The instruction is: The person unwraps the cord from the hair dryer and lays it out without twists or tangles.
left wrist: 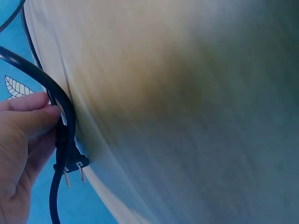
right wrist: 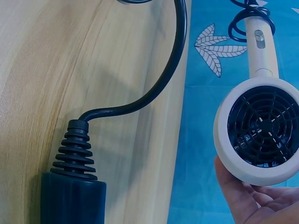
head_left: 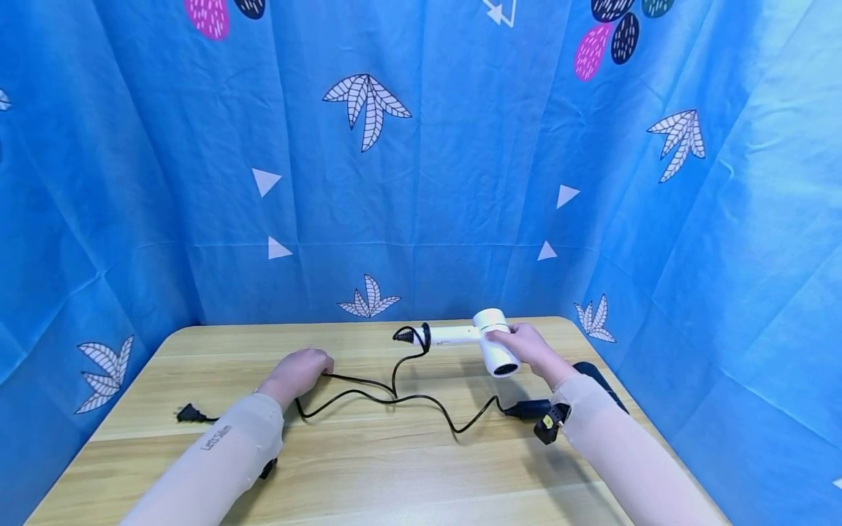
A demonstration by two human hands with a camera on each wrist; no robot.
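My right hand (head_left: 531, 349) grips a white hair dryer (head_left: 492, 326) by its barrel, above the right side of the table. The dryer's handle points left, with black cord looped round its end. In the right wrist view, the round black grille (right wrist: 266, 126) faces the camera. On the left, my left hand (head_left: 302, 372) pinches a black cord (left wrist: 52, 100) between thumb and forefinger. A two-pin plug (left wrist: 72, 162) shows just below those fingers in the left wrist view; a thicker-looking black cord (left wrist: 67, 105) passes in front of it.
A dark handle (right wrist: 74, 200) with a ribbed cord end lies at right, partly hidden by my right forearm; a dark body (head_left: 598, 381) shows beyond the sleeve. Its cord (head_left: 421, 397) winds across the wooden table (head_left: 395, 475). Another black plug (head_left: 191, 413) lies left. A blue curtain (head_left: 421, 183) surrounds the table.
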